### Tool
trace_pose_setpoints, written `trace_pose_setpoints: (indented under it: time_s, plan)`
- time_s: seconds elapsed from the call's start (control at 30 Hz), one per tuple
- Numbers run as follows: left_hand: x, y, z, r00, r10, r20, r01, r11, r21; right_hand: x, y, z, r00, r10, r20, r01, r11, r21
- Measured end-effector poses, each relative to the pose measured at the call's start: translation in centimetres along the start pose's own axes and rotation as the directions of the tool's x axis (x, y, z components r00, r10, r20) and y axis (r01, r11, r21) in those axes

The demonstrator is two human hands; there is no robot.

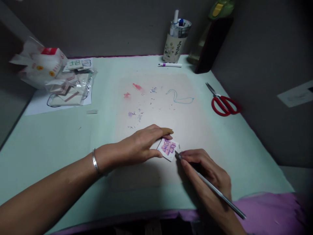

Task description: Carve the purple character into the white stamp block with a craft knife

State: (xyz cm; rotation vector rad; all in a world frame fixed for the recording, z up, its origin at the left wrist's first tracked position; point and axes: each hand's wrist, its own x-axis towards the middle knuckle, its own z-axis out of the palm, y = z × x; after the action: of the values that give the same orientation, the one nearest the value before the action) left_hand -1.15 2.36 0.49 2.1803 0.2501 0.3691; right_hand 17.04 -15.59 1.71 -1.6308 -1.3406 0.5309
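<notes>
A small white block (168,149) with purple character-like markings lies on the pale sheet (151,176). My left hand (144,143) grips it by its left side, thumb at the near edge and fingers at the far edge; a tan covering wraps one fingertip. My right hand (207,173) holds a slim metal craft knife (217,192) like a pen. The blade tip meets or hovers just over the block's right edge; I cannot tell which. Tiny shavings lie beside that edge.
Red-handled scissors (226,105) lie at the right. At the back stand a pen cup (174,49), a purple marker (170,65) and a green-topped bottle (221,11) behind a dark upright slab (212,45). Bagged white blocks (70,93) and a plastic-wrapped pack (46,67) sit at the left.
</notes>
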Motion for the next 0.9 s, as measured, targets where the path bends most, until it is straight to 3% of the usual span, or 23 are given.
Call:
trace_pose_setpoints:
  time_s: [0.9]
  plan:
    - [0.13,0.22,-0.11,1.0,-0.003,-0.001,0.003,1.0,0.012,-0.18,-0.35,-0.11,0.999,0.029,0.039,-0.03,0.999,0.041]
